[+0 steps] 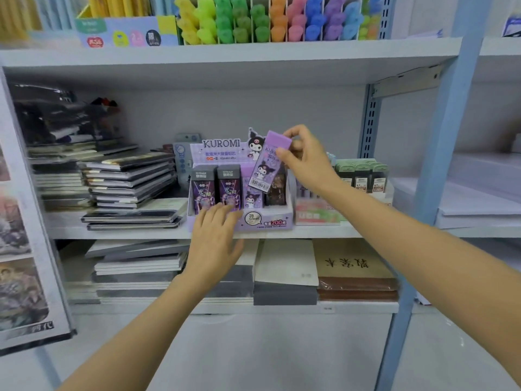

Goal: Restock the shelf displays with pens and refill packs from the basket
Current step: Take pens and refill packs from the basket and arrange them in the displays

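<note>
A purple Kuromi display box (270, 221) stands on the middle shelf (127, 232). Inside it stand dark refill packs (229, 184) at the left and a brown pack (277, 190) at the right. My right hand (306, 159) pinches a lilac Kuromi refill pack (266, 165) by its top end, holding it tilted above the box's right side. My left hand (217, 238) rests with straight fingers on the box's front left edge, fingertips touching the dark packs. The basket is out of view.
Stacks of dark notebooks (129, 179) lie left of the box. Green refill packs (363, 173) and a pink box (317, 213) sit to its right. Coloured highlighters (270, 21) fill the top shelf. More notebooks (284, 277) lie below. A blue upright (434, 193) bounds the right.
</note>
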`<state>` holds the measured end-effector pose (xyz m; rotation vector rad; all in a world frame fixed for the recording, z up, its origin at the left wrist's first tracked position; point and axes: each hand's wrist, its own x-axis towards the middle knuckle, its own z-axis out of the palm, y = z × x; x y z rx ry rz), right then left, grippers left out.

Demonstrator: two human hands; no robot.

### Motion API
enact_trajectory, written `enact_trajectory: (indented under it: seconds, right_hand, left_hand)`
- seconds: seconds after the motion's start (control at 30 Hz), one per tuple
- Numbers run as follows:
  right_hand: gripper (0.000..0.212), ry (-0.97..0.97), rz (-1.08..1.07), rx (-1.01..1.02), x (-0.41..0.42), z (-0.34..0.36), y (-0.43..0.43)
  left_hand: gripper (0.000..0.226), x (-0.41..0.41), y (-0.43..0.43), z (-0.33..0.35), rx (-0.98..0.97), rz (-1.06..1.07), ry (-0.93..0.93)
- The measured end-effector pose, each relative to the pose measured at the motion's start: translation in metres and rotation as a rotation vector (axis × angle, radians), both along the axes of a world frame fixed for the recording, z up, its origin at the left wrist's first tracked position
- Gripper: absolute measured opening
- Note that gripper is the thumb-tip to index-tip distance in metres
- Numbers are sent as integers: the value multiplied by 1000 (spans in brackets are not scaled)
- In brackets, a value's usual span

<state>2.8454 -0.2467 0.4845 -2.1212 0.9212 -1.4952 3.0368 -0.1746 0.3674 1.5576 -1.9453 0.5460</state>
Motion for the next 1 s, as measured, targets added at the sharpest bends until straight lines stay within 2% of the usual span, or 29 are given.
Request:
enact_trajectory:
  seconds: [0.17, 0.47, 0.73, 1.0]
  right_hand:
    - [16, 185, -28, -24, 20, -19, -7]
    - [16, 406, -33, -37, 20, -15, -15]
    - [25, 424, -63, -120, 36, -25, -17]
    - [39, 445, -243, -227, 29, -35, -18]
  left_hand:
    - [61, 5, -3, -9, 24, 41, -95]
    - [63, 5, -3, -11, 10, 61, -129]
    - [63, 3, -1, -11, 5, 60, -110]
    - [64, 1, 0, -11, 26, 50, -82]
